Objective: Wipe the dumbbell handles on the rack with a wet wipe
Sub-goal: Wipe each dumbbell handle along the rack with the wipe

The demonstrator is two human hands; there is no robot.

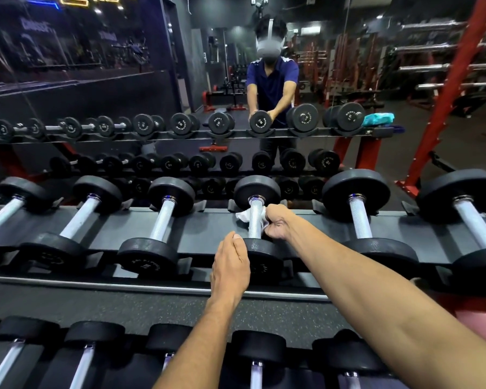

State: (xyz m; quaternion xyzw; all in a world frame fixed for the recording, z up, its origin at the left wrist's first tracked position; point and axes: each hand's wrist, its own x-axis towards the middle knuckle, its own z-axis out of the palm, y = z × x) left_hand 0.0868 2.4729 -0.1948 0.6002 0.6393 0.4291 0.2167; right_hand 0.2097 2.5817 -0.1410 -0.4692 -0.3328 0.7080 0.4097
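The right hand [278, 224] is curled around the handle [255, 220] of a dumbbell on the upper shelf of the rack [213, 226], pinching a white wipe [243, 215] against the metal; the wipe wraps under the bar and sticks out on the far side from the hand, close to the far weight [257, 192]. The left hand [230, 266] lies just nearer than the right, fingers fairly straight and together, resting on the near weight [264, 256] of the same dumbbell (whether its thumb hooks around the edge cannot be told). To the left of the hands, three more dumbbells sit in their cradles with bare handles, the closest [163, 220] just beside the left hand; to the right of the right hand stand two bigger ones, the first [361, 217] near the forearm. Below both arms a lower shelf carries another row of dumbbells [257, 357]. Beyond the hands a mirror [96, 94] shows the person bent over the rack.
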